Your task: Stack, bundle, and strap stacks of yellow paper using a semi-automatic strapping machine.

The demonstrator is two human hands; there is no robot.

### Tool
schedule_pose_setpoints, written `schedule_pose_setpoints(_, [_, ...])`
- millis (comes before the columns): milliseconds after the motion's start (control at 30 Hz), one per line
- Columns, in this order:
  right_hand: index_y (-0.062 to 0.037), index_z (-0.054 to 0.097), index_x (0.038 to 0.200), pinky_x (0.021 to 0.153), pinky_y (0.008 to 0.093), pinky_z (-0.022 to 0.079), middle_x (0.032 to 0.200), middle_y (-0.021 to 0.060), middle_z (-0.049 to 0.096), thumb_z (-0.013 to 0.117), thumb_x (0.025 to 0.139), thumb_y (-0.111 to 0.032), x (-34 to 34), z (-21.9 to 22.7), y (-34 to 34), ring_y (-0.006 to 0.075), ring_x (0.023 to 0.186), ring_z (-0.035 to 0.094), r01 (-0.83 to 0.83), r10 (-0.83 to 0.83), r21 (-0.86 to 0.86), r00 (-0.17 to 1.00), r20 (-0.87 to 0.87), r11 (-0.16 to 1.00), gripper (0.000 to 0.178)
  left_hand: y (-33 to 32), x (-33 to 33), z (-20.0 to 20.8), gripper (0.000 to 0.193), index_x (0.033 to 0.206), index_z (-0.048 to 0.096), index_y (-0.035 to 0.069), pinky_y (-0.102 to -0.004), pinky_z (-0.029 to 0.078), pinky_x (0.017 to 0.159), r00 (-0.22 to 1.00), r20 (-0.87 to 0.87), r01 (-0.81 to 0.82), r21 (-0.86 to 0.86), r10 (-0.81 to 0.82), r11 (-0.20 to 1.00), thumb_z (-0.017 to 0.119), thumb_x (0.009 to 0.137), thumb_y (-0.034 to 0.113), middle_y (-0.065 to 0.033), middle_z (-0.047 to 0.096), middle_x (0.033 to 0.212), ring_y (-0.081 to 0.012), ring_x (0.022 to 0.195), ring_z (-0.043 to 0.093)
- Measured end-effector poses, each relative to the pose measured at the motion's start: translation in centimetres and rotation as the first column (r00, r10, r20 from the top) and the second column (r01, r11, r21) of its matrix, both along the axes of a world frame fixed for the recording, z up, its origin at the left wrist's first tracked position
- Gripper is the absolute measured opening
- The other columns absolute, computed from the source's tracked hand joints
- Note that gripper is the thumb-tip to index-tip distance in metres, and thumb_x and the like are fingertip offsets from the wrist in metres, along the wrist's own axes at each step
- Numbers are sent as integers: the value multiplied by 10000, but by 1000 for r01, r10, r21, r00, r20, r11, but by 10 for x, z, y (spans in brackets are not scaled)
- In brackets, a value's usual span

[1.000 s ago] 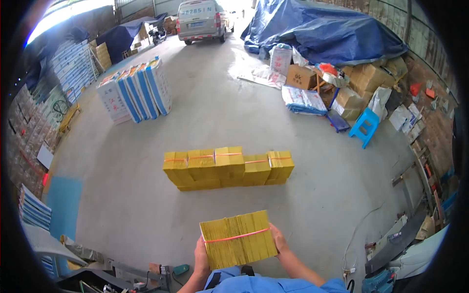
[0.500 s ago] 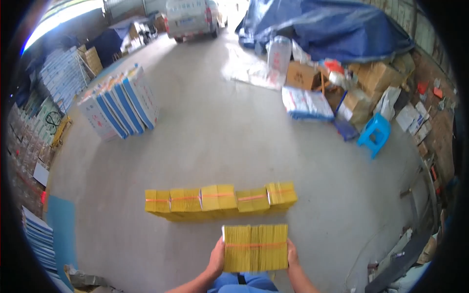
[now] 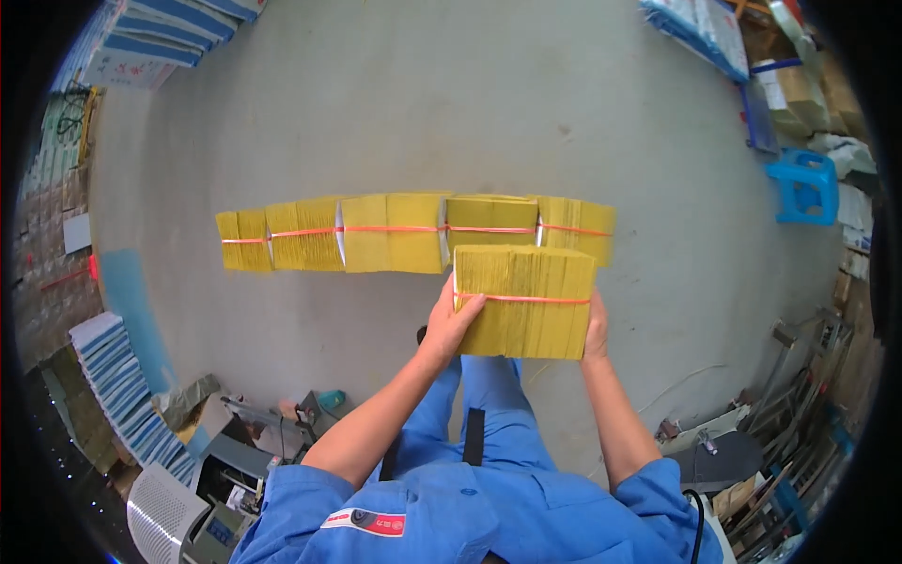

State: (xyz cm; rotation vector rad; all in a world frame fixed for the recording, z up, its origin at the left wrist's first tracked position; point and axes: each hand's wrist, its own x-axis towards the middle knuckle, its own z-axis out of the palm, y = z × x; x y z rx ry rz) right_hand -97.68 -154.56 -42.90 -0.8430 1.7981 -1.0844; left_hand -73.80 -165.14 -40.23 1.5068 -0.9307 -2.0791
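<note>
Holding one yellow bundle [image 3: 531,327] between left grip [image 3: 449,320] and right grip [image 3: 597,327], I face five banded stacks [image 3: 393,249] in a row.

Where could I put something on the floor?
Bare floor lies past the row of yellow bundles, between the upper-left striped packs and the blue stool. Another patch is nearer, left of the left hand. It's crowded lower left and along the right edge.
</note>
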Motion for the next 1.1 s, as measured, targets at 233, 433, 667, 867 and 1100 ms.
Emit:
schedule_pose_setpoints(233, [37,513,1313,1020,307,394,1336,129,537,411,1004,-209,-12,-70,-65,222,1210,512,131,-158,107,939,307,986,408,-51,-16,-74,696,1478,326,27,-352,388,1054,992,128,-21,45,15,999,654,901,236,-151,530,1364,-244,1255,501])
schedule_pose_setpoints(433, [45,445,1392,1064,304,362,1415,111,479,391,1009,-252,-4,-139,-96,200,1284,457,296,-379,240,778,501,925,487,-50,-39,-127,769,1485,234,-52,-408,315,1121,831,556,203,-296,-4,934,636,872,183,-268,387,1461,-381,1365,376])
schedule_pose_setpoints(667, [19,390,1440,1093,329,341,1436,124,452,372,1026,-290,6,-144,-92,223,1314,430,254,-358,261,770,529,931,517,-51,-45,-118,817,1496,162,-70,-412,242,1167,748,663,219,-204,-30,954,625,861,156,-290,272,1517,-395,1424,261])
schedule_pose_setpoints(867, [25,433,1411,1092,333,337,1410,127,482,378,1033,-302,4,-156,-86,220,1304,441,237,-328,250,838,437,939,503,-45,-53,-97,782,1491,187,-69,-407,237,1171,709,704,330,-274,-45,903,608,862,129,-288,246,1530,-392,1434,240])
schedule_pose_setpoints(1100, [-8,471,1385,1044,327,379,1420,118,490,436,1022,-298,-8,-106,-93,204,1290,467,160,-334,389,836,435,907,466,-18,-48,-45,585,1385,424,-56,-401,357,1097,826,550,200,-81,-124,976,613,872,152,-254,472,1405,-372,1330,436])
